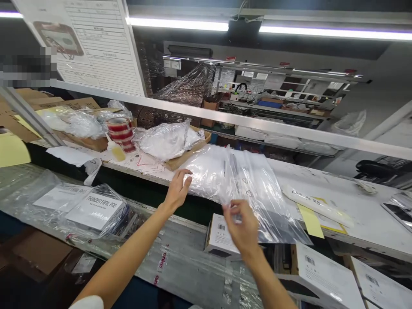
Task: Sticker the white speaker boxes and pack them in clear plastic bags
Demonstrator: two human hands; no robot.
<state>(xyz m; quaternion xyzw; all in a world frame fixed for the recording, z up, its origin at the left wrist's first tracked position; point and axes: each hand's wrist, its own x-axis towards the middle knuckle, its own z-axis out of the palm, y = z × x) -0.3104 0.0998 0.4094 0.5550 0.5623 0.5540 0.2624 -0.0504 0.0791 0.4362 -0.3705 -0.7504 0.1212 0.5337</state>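
A stack of clear plastic bags (pixel 209 171) lies on the white shelf before me, its right part hanging over the shelf edge. My right hand (pixel 243 223) is closed, pinching the near edge of a bag between thumb and fingertips. At the stack's left edge is my left hand (pixel 178 189), fingers apart and holding nothing; whether the fingertips touch the plastic I cannot tell. Below my right hand stands a white box (pixel 220 236) with a barcode label. Behind the stack, a bundle of plastic-wrapped white items (pixel 170 139) rests in a cardboard tray (pixel 185 154).
Red tape rolls (pixel 120 135) and a small bottle (pixel 116 150) stand on the shelf's left. Boxes in clear bags (pixel 96 210) lie on the grey lower surface (pixel 183 257). More white boxes (pixel 328 274) sit lower right. A metal rail (pixel 225 113) crosses above the shelf.
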